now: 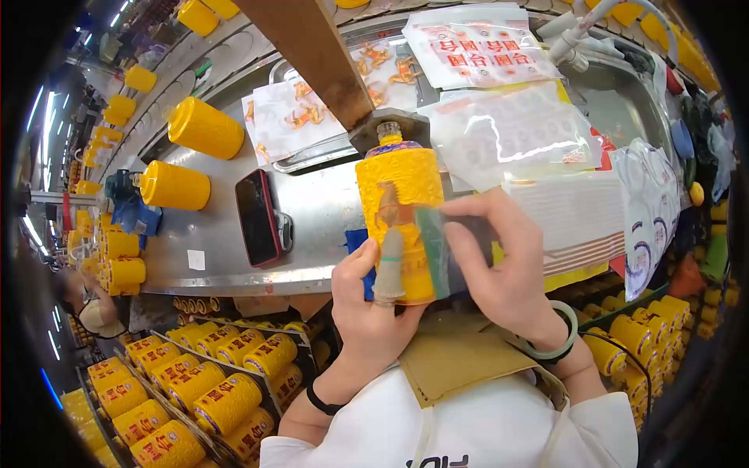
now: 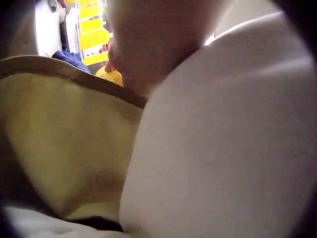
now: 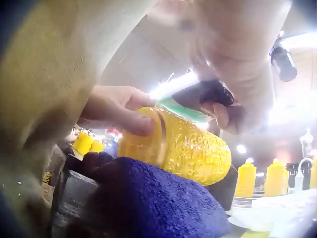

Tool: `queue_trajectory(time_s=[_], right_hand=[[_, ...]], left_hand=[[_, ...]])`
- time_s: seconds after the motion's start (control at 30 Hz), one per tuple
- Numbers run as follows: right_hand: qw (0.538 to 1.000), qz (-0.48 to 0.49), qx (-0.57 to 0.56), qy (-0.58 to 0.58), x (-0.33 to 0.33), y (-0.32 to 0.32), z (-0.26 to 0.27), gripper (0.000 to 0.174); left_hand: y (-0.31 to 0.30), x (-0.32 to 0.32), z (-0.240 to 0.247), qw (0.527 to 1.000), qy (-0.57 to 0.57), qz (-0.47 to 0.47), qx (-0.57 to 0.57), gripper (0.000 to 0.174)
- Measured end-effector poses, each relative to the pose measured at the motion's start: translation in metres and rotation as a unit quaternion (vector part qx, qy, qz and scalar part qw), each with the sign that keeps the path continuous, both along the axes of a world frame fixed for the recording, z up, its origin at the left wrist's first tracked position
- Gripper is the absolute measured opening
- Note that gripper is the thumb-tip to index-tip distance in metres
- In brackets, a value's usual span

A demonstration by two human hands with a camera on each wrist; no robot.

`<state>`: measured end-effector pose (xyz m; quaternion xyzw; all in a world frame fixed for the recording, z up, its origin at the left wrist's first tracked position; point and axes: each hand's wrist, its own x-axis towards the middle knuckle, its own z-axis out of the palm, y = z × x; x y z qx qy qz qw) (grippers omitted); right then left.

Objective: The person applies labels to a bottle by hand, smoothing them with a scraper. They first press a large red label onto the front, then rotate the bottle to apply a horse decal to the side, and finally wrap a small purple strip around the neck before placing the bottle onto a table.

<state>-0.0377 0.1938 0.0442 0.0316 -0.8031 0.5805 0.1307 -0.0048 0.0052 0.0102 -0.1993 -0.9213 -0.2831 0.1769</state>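
A yellow embossed bottle (image 1: 399, 175) points its clear neck away from the person, under a wooden beam. On its side is a brown-orange figure decal (image 1: 387, 204). The left hand (image 1: 363, 312) grips the bottle's near end, a pale finger cot (image 1: 389, 265) on one finger lying along the bottle. Between thumb and fingers, the right hand (image 1: 503, 261) pinches a translucent green-edged piece (image 1: 437, 251) against the bottle's right side. In the right wrist view, the bottle (image 3: 195, 148) lies over a dark blue cloth (image 3: 163, 203). The left wrist view shows mostly apron (image 2: 74, 144) and shirt.
The wooden beam (image 1: 316, 54) ends in a metal piece at the bottle's neck. Decal sheets (image 1: 292, 121) lie behind, and plastic-wrapped sheets (image 1: 507, 129) are stacked at the right. A phone (image 1: 259, 218) and more yellow bottles (image 1: 175, 186) stand left. Crates of bottles (image 1: 195, 382) sit below.
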Motion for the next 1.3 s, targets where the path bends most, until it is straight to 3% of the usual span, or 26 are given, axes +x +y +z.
queue_trajectory(time_s=[0.1,0.13,0.23,0.43,0.57,0.73,0.8,0.97,1.03,1.1,1.2,1.3], right_hand=[[0.998,-0.042,0.023,-0.041,-0.005,0.009,-0.013,0.012],[0.993,-0.067,0.1,-0.006,-0.009,0.018,-0.019,0.011],[0.995,-0.085,0.012,-0.053,-0.006,0.029,-0.027,0.013],[0.994,-0.051,-0.023,-0.098,0.0,0.03,-0.015,0.017],[0.994,-0.014,-0.02,-0.102,-0.001,0.031,-0.014,0.02],[1.0,0.003,0.016,-0.025,-0.014,0.03,-0.011,0.023],[0.999,0.016,0.029,-0.008,-0.021,0.029,-0.002,0.025],[0.996,0.068,-0.013,-0.047,-0.036,0.022,0.026,0.031],[0.97,0.201,0.127,0.053,-0.045,0.02,0.03,0.035],[0.96,0.202,0.176,0.085,-0.06,0.012,0.036,0.032],[0.924,0.086,0.27,0.257,-0.097,0.012,0.034,0.03],[0.922,0.121,0.272,0.249,-0.085,0.009,0.047,0.032]], left_hand=[[-0.007,0.001,-0.002,0.996,-0.061,0.006,0.059,0.091],[-0.008,0.001,-0.001,0.996,-0.062,0.007,0.059,0.091],[-0.007,-0.006,0.007,0.992,-0.09,0.004,0.084,0.093],[0.002,-0.019,0.031,0.991,-0.129,-0.001,-0.02,0.098],[0.003,-0.017,0.032,0.989,-0.112,-0.008,-0.097,0.091],[0.003,-0.015,0.028,0.989,-0.105,-0.021,-0.102,0.084],[-0.001,-0.017,0.006,0.994,-0.06,0.006,0.087,0.096],[-0.008,-0.006,-0.014,0.963,-0.135,0.034,0.229,0.095],[-0.01,-0.005,-0.008,0.968,-0.107,-0.001,0.229,0.097],[-0.013,-0.005,-0.008,0.973,-0.102,-0.012,0.207,0.097],[-0.012,-0.005,-0.004,0.984,-0.075,-0.015,0.163,0.097],[-0.008,-0.006,-0.005,0.976,-0.059,0.013,0.21,0.093]])
